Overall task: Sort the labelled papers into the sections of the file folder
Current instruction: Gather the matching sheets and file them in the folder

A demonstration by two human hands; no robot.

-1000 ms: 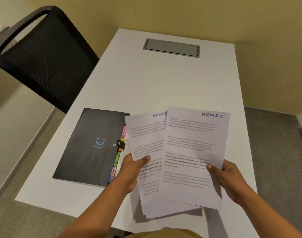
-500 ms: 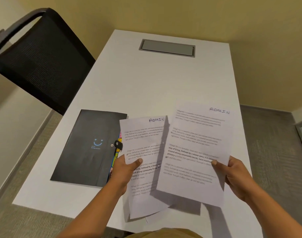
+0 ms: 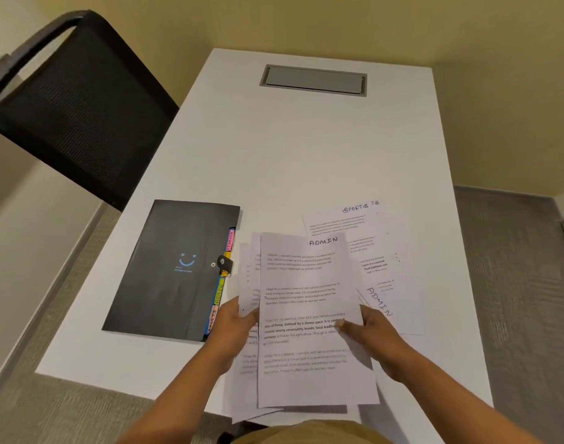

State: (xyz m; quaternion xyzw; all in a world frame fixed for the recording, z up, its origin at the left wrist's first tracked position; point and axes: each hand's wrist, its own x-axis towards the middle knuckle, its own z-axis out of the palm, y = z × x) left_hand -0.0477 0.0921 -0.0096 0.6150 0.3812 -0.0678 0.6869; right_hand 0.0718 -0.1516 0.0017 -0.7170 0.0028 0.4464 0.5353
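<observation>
**Still grouping sheets by label, folder not yet opened**

Sorting stage, judged from the layout: papers being separated by heading on the white surface (image 3: 306, 155), none yet in the file folder (image 3: 165, 277). Black folder flat at left, closed, its snap strap (image 3: 224, 262) apparently fastened across the edge; coloured section tabs (image 3: 219, 294) peeking out along the right side, one reading ADMIN, the others too blurred to read with confidence.

Held stack of papers (image 3: 306, 315) in front, raised off the surface, top sheet headed ADMIN. Left hand (image 3: 234, 331) with its grip pinching the stack's left edge, thumb on top. Right hand (image 3: 375, 338) at the right edge, thumb pressed onto the top sheet, fingers hidden beneath; pinching, most likely just that upper sheet, though hard to tell.

Behind and to the right, lying on the surface: a sheet headed SPORTS (image 3: 360, 219), and a turned sheet marked ADMIN (image 3: 381, 301) partly over it, just beside the right hand.

Next move, probably: peel the top ADMIN sheet off rightward onto the turned ADMIN sheet, keeping it clear of the SPORTS heading. Calls for a light thumb slide so only one sheet comes away. After that, strap to be undone before any filing into the matching tabbed section.
</observation>
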